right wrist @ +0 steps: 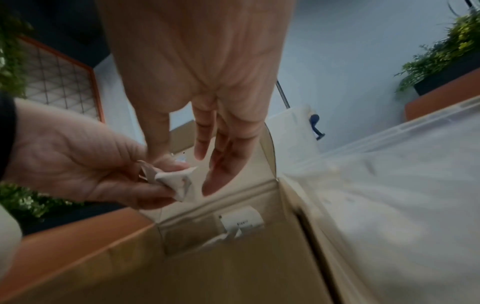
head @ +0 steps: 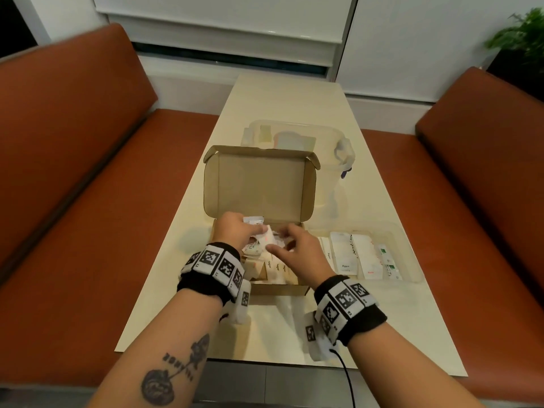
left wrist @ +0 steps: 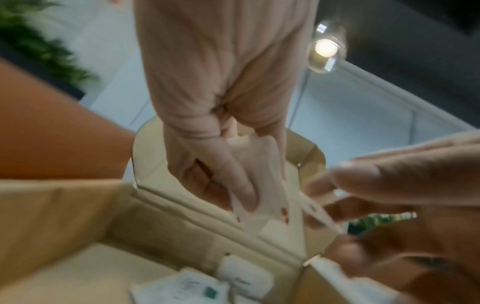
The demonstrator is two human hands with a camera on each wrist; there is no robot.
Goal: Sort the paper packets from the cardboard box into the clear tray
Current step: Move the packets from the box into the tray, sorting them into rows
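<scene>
Left hand: your left hand (head: pixel 234 229) is over the far-left part of the cardboard box (head: pixel 259 184), its grip clenched round a small bunch of white paper packets (head: pixel 260 234); thumb and fingers pinch them from both sides.
Right hand: your right hand (head: pixel 297 245) hovers over the middle of the box, fingers loose and straight, grip released, nothing in it. The fingertips (right wrist: pixel 200 152) are just beside the held bunch, and whether they touch it you cannot tell from these views.
Packets left: more packets (head: pixel 273 265) lie in the near half of the box, under both hands.
Clear tray: the clear tray (head: pixel 412 248) sits touching or just beside the box on its right side, with sorted packets (head: pixel 362 254) already standing in rows inside.
Beyond the box: a clear lidded container (head: pixel 297 136) stands on the desk (head: pixel 279 95) behind the raised box lid.
Step in hand: probably you are about to pull one packet out of the bunch.
Risk, loose bunch: the pinch holds several thin packets at once; tug one and the rest may slip back into the box.
Risk, wrong row: the wrist views are blurred and labels unreadable; move too fast and a packet may land in the wrong row.
Risk, tray nudge: your right wrist may knock the tray's near wall as it crosses.
</scene>
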